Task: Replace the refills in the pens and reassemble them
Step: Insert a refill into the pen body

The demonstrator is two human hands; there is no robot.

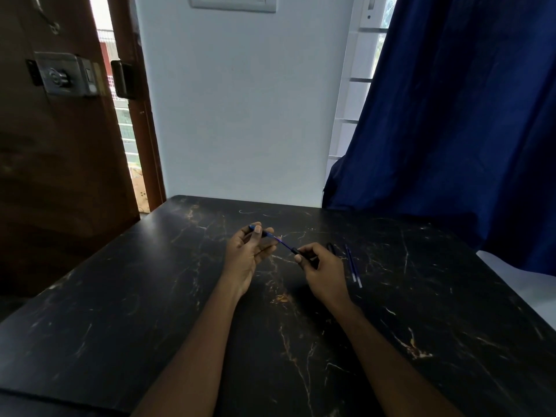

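My left hand (pixel 247 251) pinches a blue pen barrel (pixel 261 231) between thumb and fingers above the black marble table (pixel 150 296). A thin blue refill (pixel 282 242) runs from the barrel down to the right. My right hand (pixel 323 269) grips the dark front piece (pixel 297 251) at the refill's other end. Two loose blue refills (pixel 352 265) lie side by side on the table just right of my right hand. A small dark pen part (pixel 331 247) rests beyond my right hand's knuckles.
A white wall stands behind the table's far edge. A brown wooden door (pixel 60 145) with a metal lock is at the left. A dark blue curtain (pixel 466 130) hangs at the right, reaching the table's right rear corner.
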